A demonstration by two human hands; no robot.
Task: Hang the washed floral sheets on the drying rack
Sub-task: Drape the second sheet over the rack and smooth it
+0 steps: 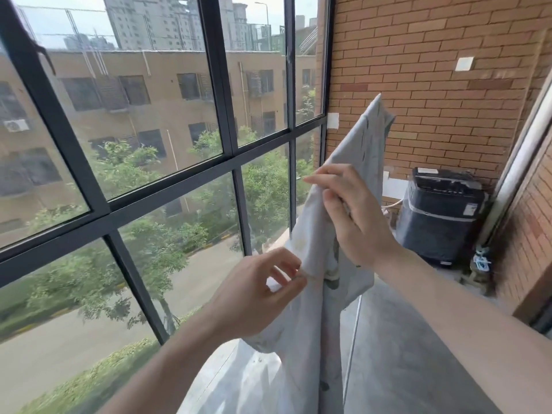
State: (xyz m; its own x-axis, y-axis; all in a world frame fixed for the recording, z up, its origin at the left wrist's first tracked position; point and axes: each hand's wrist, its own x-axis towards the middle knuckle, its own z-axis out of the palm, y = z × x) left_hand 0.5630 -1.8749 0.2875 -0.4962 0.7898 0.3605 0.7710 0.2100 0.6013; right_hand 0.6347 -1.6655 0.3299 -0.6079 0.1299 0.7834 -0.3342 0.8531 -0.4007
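— Now, item one?
— Floral sheet (310,309): pale grey-blue, faint print, held up in front of the window (143,162), one corner rising toward the brick wall (418,70), the rest hanging down out of view.
— Hands?
— Left hand (257,297): thumb and fingers pinching a lower edge fold. Right hand (352,210): higher, fingers curled round the bunched cloth.
— Surroundings?
— Covered washing machine (439,216), far corner of the floor (397,339), against the brick wall.
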